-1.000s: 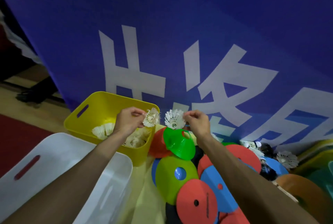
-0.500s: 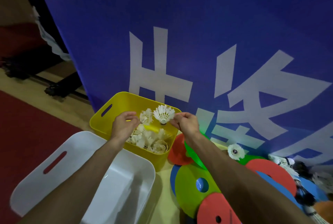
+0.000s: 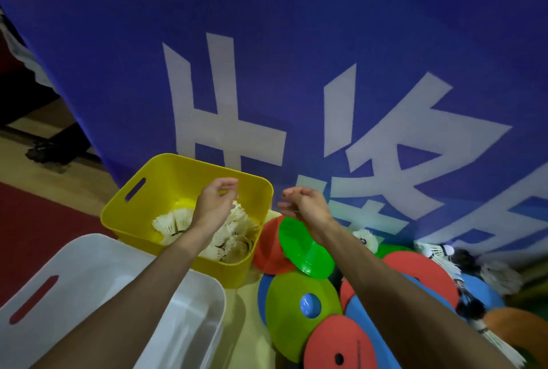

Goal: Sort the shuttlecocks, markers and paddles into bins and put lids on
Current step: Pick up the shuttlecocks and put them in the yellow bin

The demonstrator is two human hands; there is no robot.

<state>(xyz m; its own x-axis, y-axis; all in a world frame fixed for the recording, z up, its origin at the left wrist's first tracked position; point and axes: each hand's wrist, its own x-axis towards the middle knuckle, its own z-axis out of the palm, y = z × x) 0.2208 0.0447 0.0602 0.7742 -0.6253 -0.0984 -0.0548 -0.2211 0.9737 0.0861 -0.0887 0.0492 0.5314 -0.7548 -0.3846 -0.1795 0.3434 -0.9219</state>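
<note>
Both my grips hang loosely curled and empty, left hand (image 3: 218, 205) over the yellow bin (image 3: 130, 211) heaped with shuttlecocks (image 3: 175, 222), right hand (image 3: 305, 205) beside it; those feather-light, crushable birds want pinching by the cork.

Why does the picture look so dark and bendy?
In the head view, the light is dim, so the arms and the red floor look shadowy; the wide lens bends the blue banner near the edges; the shuttlecocks at the right edge are soft and blurry, while the yellow bin is clearer.
</note>
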